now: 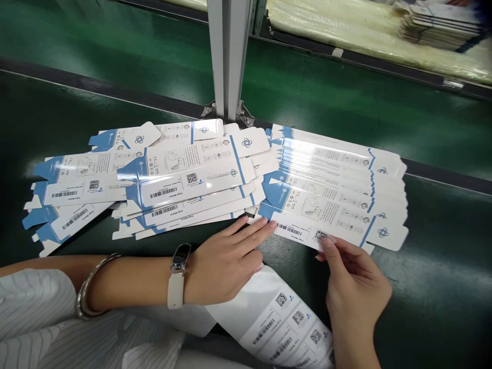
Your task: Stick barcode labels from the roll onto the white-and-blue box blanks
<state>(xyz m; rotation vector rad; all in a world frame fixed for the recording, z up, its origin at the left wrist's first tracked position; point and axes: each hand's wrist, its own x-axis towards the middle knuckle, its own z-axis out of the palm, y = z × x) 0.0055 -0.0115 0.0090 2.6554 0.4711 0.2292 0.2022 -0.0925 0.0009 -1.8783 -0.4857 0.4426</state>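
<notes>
Right hand is pinching a label; left hand, fingers slightly spread, is touching its opposite end. Cartons are lying beyond both hands.

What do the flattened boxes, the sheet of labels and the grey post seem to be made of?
Flattened boxes: probably thin coated card, glossy, as light glares off the printed faces.
Sheet of labels: paper or thin film, smooth; its edge bends softly.
Grey post: likely metal, perhaps aluminium, satin, judging by its straight edges and dull sheen.
</notes>
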